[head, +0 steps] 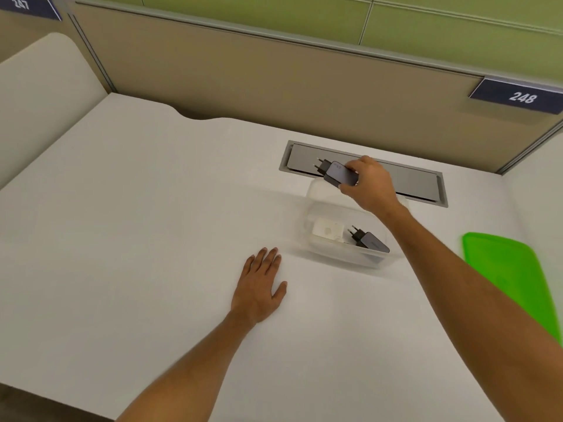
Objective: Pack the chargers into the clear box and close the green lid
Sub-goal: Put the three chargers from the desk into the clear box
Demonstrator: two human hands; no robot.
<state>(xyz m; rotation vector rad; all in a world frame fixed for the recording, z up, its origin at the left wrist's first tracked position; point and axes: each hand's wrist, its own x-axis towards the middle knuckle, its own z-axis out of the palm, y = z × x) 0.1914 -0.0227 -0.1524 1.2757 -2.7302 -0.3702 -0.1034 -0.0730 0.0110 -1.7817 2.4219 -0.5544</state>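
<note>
A clear plastic box (316, 205) stands open on the white desk. Inside it lie a white charger (327, 230) on the left and a dark grey charger (370, 241) with its plug pins pointing up-left. My right hand (370, 185) hovers over the box's far edge, shut on a second dark grey charger (336, 173) whose pins point left. My left hand (262, 284) rests flat on the desk, fingers spread, just left of the box and holding nothing. The green lid (511, 278) lies flat on the desk at the right.
A grey cable-tray flap (411, 182) is set into the desk behind the box. A beige partition (274, 83) with number plates 247 and 248 closes off the far side. The desk's front edge (61, 400) runs along the lower left.
</note>
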